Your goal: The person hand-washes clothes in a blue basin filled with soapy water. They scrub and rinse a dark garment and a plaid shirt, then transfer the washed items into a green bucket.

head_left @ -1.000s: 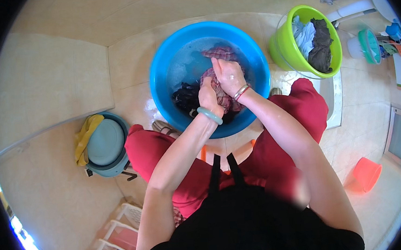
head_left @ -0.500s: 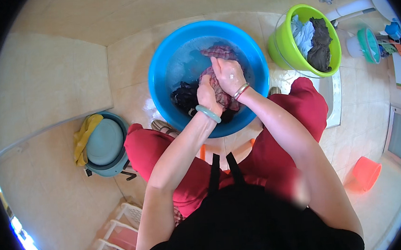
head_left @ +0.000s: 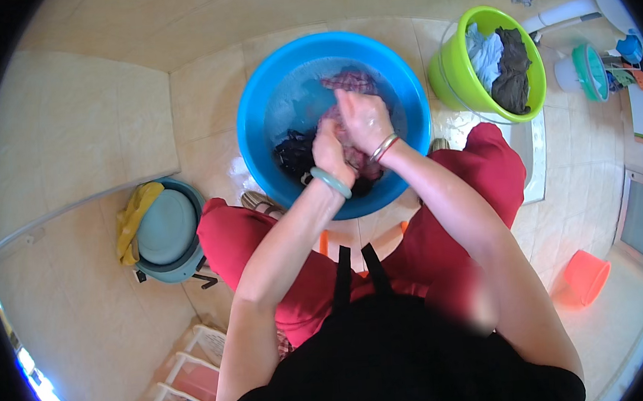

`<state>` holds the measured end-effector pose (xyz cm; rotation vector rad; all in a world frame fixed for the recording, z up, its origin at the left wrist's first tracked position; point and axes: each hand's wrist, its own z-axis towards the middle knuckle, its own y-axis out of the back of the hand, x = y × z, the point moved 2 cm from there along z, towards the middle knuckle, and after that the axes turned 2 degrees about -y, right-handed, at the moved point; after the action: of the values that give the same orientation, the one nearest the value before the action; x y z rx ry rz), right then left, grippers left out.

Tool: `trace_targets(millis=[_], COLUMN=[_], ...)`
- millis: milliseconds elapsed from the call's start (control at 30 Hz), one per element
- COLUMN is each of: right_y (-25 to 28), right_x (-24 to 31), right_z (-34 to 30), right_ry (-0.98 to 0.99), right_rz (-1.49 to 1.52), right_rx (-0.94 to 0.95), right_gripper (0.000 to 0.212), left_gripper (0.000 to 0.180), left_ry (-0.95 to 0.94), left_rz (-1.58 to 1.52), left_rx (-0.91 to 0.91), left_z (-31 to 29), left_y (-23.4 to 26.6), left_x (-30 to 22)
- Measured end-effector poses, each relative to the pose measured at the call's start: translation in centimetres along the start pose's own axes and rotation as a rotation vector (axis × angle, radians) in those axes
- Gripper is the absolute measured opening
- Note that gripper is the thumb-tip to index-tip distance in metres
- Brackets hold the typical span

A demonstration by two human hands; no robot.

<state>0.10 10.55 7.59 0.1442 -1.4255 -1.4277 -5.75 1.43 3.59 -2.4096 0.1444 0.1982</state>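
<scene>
A large blue basin (head_left: 251, 134) of soapy water sits on the floor between my knees. Over it, my left hand (head_left: 330, 149) and my right hand (head_left: 367, 121) are close together, both closed on a wet red-checked garment (head_left: 351, 83). Part of that garment spreads out beyond my knuckles, and another part hangs down under my wrists. Some of the bunched cloth between the palms is hidden. Left of my left hand, a black piece of clothing (head_left: 295, 152) lies in the water.
A lime-green bucket (head_left: 443, 80) at the right holds a light blue cloth (head_left: 485, 61) and a dark grey one (head_left: 511, 75). At left stands a grey-blue tub (head_left: 195, 202) with a yellow cloth (head_left: 128, 229). An orange bucket (head_left: 586, 279) and a white rack (head_left: 177, 371) are farther off.
My left hand has shifted slightly left and tilted a little against the right one, with the checked cloth still gripped. The right hand stays nearly in place.
</scene>
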Motion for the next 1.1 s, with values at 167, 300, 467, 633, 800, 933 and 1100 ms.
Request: trace_targets(millis=[167, 300, 467, 633, 800, 933, 1100], right_y=[-0.7, 1.5, 1.1, -0.9, 1.4, 2.5, -0.2], right_x=[-1.0, 7.3, 4.5, -1.9, 5.5, 7.7, -5.0], right_z=[-1.4, -2.7, -1.7, -1.3, -2.1, -2.9, -1.5], right_ry=[-0.188, 0.052, 0.105, -0.290, -0.002, 0.075, -0.237], right_rz=[0.101, 0.310, 0.249, 0.059, 0.286, 0.249, -0.112], right_rx=[-0.051, -0.062, -0.106, -0.002, -0.114, -0.027, 0.105], right_gripper=[0.024, 0.027, 0.027, 0.032, 0.027, 0.020, 0.031], left_gripper=[0.023, 0.025, 0.030, 0.026, 0.027, 0.023, 0.026], left_ry=[-0.178, -0.101, -0.123, -0.159, -0.148, -0.099, -0.090], left_rz=[0.124, -0.035, -0.046, 0.066, 0.070, -0.043, 0.042], left_rx=[-0.111, 0.408, 0.147, -0.077, 0.156, 0.318, -0.021], left_z=[-1.2, -0.7, -3.4, -0.5, -0.3, 0.6, -3.5], left_y=[-2.4, -0.1, -4.5, -2.3, -0.7, 1.1, -4.8], left_x=[0.9, -3.1, -0.8, 1.6, -1.4, -2.4, 0.3])
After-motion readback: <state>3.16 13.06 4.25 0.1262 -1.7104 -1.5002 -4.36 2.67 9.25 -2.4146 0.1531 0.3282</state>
